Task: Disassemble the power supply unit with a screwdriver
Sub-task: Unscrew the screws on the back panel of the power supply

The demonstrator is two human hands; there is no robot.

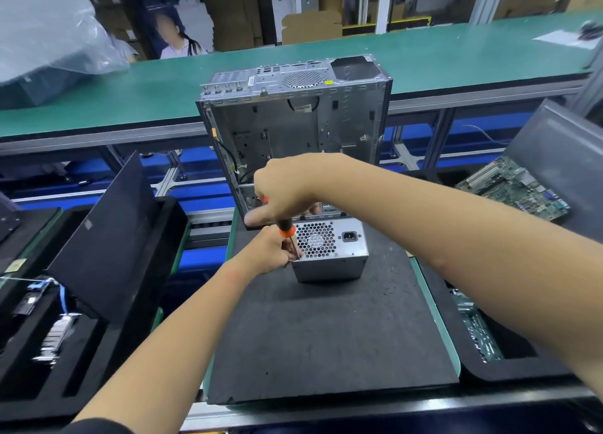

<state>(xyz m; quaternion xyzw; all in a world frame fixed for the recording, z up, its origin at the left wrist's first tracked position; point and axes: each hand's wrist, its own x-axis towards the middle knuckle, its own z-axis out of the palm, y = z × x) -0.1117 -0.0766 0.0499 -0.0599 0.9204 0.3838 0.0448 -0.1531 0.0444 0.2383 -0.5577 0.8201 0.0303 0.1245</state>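
From my feed, the landmark is the long green-topped counter (424, 55) running across the room on a grey aluminium frame (107, 138), with blue panels (202, 159) showing beneath it. Behind that counter I see stacked cardboard boxes (310, 26), white upright posts (381, 3) and a seated person (177, 40); on its left end lies a crumpled clear plastic bag (49, 32). Light is even and bright overhead.

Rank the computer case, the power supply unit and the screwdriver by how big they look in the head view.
1. Computer case, largest though farthest.
2. Power supply unit.
3. Screwdriver, mostly hidden in the right hand, so its full length is unsure.
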